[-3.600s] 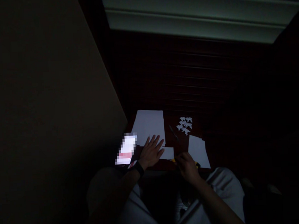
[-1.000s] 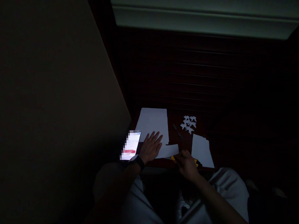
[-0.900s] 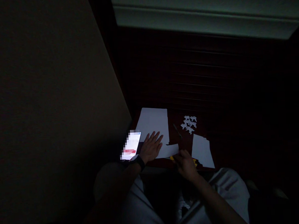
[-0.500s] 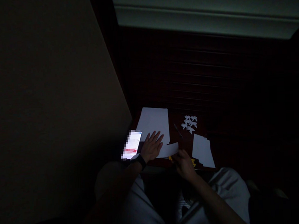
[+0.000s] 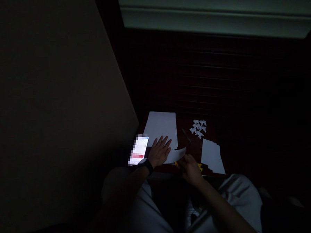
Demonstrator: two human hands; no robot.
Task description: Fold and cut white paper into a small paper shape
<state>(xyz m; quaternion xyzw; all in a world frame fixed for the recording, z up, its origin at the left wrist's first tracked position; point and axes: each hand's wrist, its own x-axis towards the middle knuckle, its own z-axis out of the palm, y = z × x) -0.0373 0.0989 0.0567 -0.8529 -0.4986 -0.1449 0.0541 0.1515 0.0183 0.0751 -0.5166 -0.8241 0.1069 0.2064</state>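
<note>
My left hand (image 5: 160, 152) lies flat with fingers spread, pressing on a white sheet of paper (image 5: 174, 155). The right end of that sheet curls upward close to my right hand (image 5: 191, 168). The fingers of my right hand are bent and closed around a yellow tool (image 5: 200, 167), which shows on both sides of the hand. Its middle is covered, and the dim light hides its exact kind. A dark watch (image 5: 149, 166) is on my left wrist.
Left of my left hand is a lit phone (image 5: 139, 150). Larger white paper (image 5: 162, 124) lies behind it. A thin pen-like item (image 5: 186, 135), several small white paper cutouts (image 5: 198, 128) and a paper stack (image 5: 212, 156) are farther right on the dark table (image 5: 195, 151).
My right hand and the yellow tool have shifted slightly left along the sheet. The sheet's right end curls up more. My left hand keeps its place; the whole view has moved a little.
</note>
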